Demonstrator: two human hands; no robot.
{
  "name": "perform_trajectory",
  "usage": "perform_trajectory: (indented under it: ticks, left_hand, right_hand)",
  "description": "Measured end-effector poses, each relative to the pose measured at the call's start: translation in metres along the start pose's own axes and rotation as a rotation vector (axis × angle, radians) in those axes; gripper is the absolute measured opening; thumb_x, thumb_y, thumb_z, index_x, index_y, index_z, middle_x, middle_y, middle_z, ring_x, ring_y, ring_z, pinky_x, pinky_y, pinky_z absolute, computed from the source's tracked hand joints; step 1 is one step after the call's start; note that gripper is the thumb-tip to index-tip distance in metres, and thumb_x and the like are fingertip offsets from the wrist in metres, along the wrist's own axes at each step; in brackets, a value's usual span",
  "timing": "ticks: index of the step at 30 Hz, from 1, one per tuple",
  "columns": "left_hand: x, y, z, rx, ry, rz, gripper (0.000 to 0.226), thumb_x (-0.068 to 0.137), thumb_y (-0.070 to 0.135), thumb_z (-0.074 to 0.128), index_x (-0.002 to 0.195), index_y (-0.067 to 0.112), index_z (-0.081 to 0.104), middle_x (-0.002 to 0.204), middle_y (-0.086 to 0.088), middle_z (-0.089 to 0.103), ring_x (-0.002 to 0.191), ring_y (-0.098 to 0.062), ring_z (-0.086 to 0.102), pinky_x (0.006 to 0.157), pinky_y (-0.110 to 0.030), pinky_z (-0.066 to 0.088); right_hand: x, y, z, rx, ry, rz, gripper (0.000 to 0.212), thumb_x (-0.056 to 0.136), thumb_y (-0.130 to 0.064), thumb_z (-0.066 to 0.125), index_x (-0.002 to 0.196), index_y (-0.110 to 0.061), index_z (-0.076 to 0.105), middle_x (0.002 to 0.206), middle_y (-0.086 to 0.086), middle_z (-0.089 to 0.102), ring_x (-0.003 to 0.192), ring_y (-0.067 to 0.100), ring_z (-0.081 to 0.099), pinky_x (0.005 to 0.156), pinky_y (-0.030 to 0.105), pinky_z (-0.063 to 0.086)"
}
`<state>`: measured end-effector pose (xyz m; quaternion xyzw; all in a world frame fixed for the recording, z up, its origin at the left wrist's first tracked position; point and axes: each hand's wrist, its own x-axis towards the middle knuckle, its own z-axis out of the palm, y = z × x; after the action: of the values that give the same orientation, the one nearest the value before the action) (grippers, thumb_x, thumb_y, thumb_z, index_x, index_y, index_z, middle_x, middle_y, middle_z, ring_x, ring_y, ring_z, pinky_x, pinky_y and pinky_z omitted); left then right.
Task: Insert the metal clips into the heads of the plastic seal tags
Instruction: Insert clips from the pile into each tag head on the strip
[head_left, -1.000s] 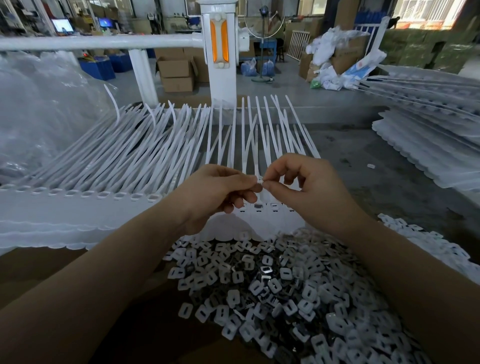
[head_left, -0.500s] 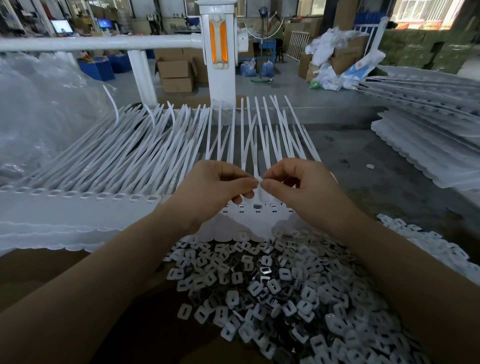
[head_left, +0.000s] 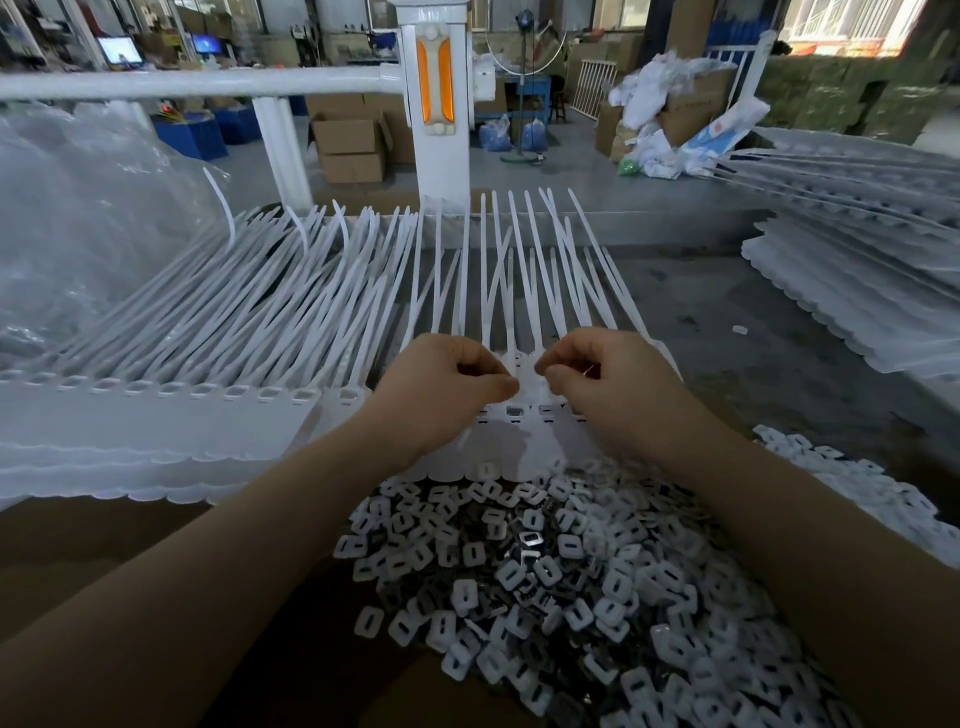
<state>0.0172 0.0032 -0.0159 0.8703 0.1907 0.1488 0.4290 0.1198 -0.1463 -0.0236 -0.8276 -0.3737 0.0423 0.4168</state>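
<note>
Hands: left grip (head_left: 447, 384), right grip (head_left: 597, 379) pinched, contents unclear | clips (head_left: 545, 582) heaped below tags (head_left: 311, 322)

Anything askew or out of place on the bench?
Yes. The white plastic seal tag straps ahead of the hands cross each other instead of lying parallel, and one small white piece sits alone on the grey surface at right.

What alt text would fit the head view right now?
Left hand and right hand pinch at a seal tag head in a white row of tags. A heap of clips lies nearer the camera.
</note>
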Motion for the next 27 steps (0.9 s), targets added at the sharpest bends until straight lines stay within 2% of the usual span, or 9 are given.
perform_trajectory:
  ticks: [2,3,5,13,16,20,24,27]
  left_hand:
    - [0.001,-0.002,0.006,0.075,0.001,-0.034,0.010,0.084,0.035,0.073,0.078,0.027,0.072,0.071,0.011,0.068,0.077,-0.007,0.064,0.081,-0.031,0.055]
    - [0.001,-0.002,0.008,0.124,0.005,-0.040,0.011,0.085,0.037,0.072,0.079,0.027,0.072,0.075,0.011,0.068,0.083,-0.011,0.065,0.093,-0.042,0.051]
    - [0.001,0.000,0.009,0.195,0.017,-0.044,0.012,0.085,0.039,0.071,0.080,0.028,0.072,0.076,0.012,0.068,0.085,-0.010,0.063,0.101,-0.050,0.044]
    - [0.003,0.003,0.006,0.271,0.015,-0.043,0.013,0.082,0.042,0.073,0.075,0.031,0.069,0.071,0.013,0.063,0.076,-0.006,0.058,0.100,-0.050,0.043]
    - [0.003,0.002,0.007,0.302,0.025,-0.023,0.014,0.081,0.043,0.072,0.074,0.032,0.068,0.072,0.015,0.065,0.080,-0.003,0.060,0.104,-0.048,0.039]
    - [0.002,0.000,0.007,0.303,0.030,0.009,0.013,0.079,0.044,0.075,0.074,0.035,0.068,0.073,0.016,0.065,0.077,-0.002,0.060,0.101,-0.048,0.043]
    - [0.001,-0.001,0.003,0.456,0.034,0.195,0.006,0.084,0.044,0.069,0.081,0.040,0.069,0.075,0.021,0.063,0.078,0.005,0.056,0.106,-0.038,0.027]
    - [-0.001,-0.001,-0.003,0.629,-0.019,0.414,0.009,0.090,0.038,0.063,0.092,0.038,0.072,0.081,0.022,0.060,0.086,0.000,0.056,0.095,-0.031,0.022]
  right_hand:
    - [0.000,0.002,0.002,-0.034,-0.048,0.019,0.011,0.093,-0.025,0.059,0.091,-0.034,0.063,0.085,-0.014,0.065,0.076,0.001,0.060,0.062,0.016,0.044]
    - [0.001,0.003,0.002,-0.043,-0.055,0.016,0.011,0.092,-0.025,0.060,0.090,-0.035,0.062,0.086,-0.014,0.065,0.076,0.000,0.060,0.062,0.016,0.044]
    - [0.002,0.002,0.002,-0.044,-0.053,0.011,0.011,0.092,-0.026,0.060,0.089,-0.036,0.062,0.087,-0.014,0.065,0.077,0.000,0.060,0.062,0.016,0.044]
    - [0.003,0.004,0.003,-0.067,-0.047,0.017,0.008,0.092,-0.028,0.060,0.093,-0.035,0.062,0.086,-0.014,0.064,0.076,0.001,0.061,0.062,0.016,0.045]
    - [0.002,0.004,0.003,-0.061,-0.044,0.024,0.007,0.092,-0.028,0.060,0.093,-0.035,0.062,0.085,-0.013,0.064,0.076,0.001,0.061,0.062,0.016,0.046]
    - [0.000,0.003,0.003,-0.060,-0.046,0.035,0.007,0.092,-0.029,0.059,0.094,-0.035,0.061,0.085,-0.013,0.064,0.076,0.002,0.061,0.064,0.017,0.048]
    - [-0.001,0.002,0.002,-0.041,-0.032,0.046,0.009,0.093,-0.026,0.058,0.098,-0.031,0.063,0.084,-0.012,0.065,0.075,0.001,0.061,0.062,0.015,0.046]
    - [-0.002,0.002,-0.001,-0.007,-0.026,0.063,0.011,0.095,-0.024,0.055,0.098,-0.030,0.063,0.085,-0.010,0.067,0.076,0.005,0.064,0.066,0.019,0.051]
